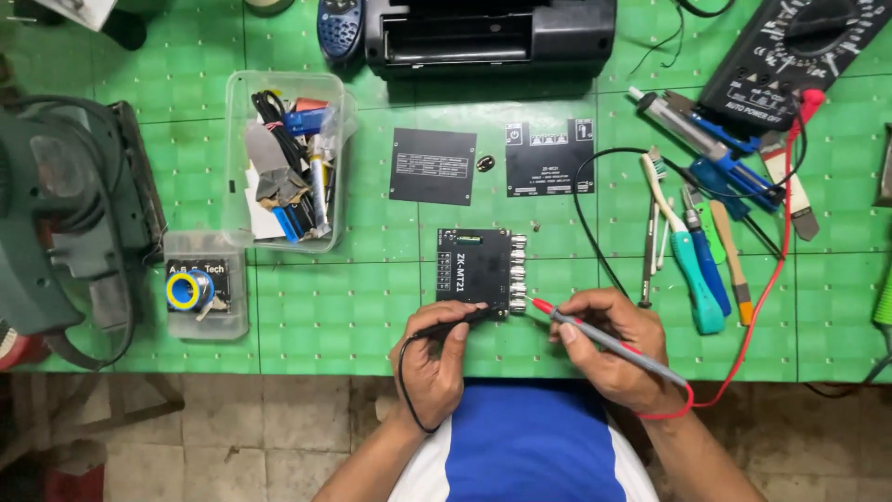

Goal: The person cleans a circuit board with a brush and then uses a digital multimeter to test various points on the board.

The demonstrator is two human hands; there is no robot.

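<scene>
1. A black probe (455, 323) is pinched in the left hand (432, 358), fingers curled shut around it; its tip is laid against the lower edge of the black circuit board (474, 272); its thin black lead (406, 390) is looped down past the wrist.
2. A red probe (609, 344) is held pen-fashion in the right hand (609, 349), fingers closed on its grey shaft; its red tip is brought to the row of connectors on the board's right side; its red lead (776, 270) is run up the right of the counter to the multimeter (799, 56).
3. The circuit board is set flat on the green counter (334, 316), near the front edge, between and just above the two hands.
4. Just behind the board, two black plates are laid side by side: a smaller one (433, 165) to the left, a larger one (549, 158) to the right; a small dark part (484, 164) is seen between them.
5. Close to the right hand a row of tools is spread: a toothbrush (655, 181), screwdrivers with teal and blue handles (697, 270), a wooden-handled brush (734, 265), a soldering iron (683, 125); a black cable (585, 214) is curved between the board and these.
6. To the left a clear tub of oddments (283, 163) and a small clear box with a ringed button (200, 288) are placed; a green power tool (65, 214) is kept at the far left; a black case (492, 37) is set at the back.
</scene>
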